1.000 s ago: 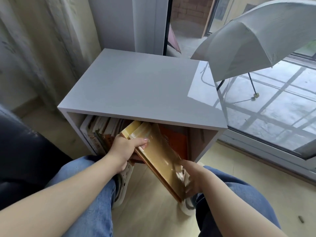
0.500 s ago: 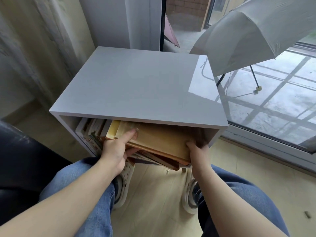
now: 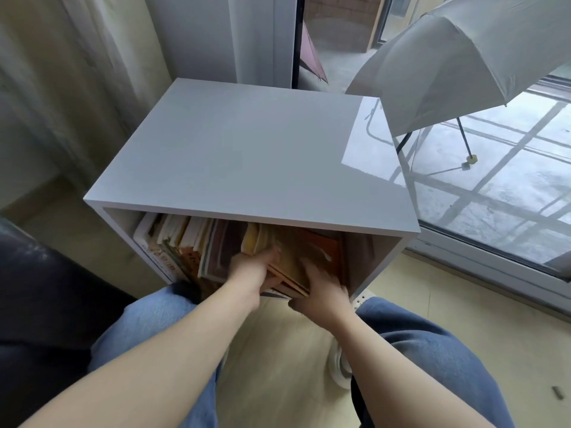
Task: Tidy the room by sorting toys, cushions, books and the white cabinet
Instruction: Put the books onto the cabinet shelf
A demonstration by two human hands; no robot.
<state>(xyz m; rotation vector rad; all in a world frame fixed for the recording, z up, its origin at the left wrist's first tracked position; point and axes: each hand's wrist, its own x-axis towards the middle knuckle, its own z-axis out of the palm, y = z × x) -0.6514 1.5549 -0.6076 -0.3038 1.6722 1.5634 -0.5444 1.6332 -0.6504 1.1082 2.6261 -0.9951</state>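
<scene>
At the far left a pale curtain (image 3: 71, 97) hung down. Nearer to me on that side lay the edge of a dark seat (image 3: 46, 304). In front of my knees stood the white cabinet (image 3: 247, 149), its glossy top catching the light and its open side facing me.

In the left part of its compartment a row of standing books (image 3: 173, 245) leaned slightly, page edges and spines toward me. Just right of them my left hand (image 3: 250, 270) reached into the opening and gripped the tan book (image 3: 290, 261). My thumb (image 3: 272, 253) lay on its cover, and the other fingers were curled underneath, out of sight. The tan book sat tilted inside the compartment, with its near corner sticking out past the cabinet's front edge.

My right hand (image 3: 321, 291) was on the near right part of that same cover, fingers (image 3: 310, 267) stretched along it. The hand was blurred, and I could not tell whether it pinched the edge or only pressed. Behind the tan book an orange book (image 3: 327, 245) leaned deeper in the compartment, near the right wall.

Below my right wrist a white shoe (image 3: 340, 369) showed on the floor beside my jeans. At the far right ran the glass door (image 3: 494, 230), and beyond it an open pale umbrella (image 3: 448, 63) rested on wet ground.
</scene>
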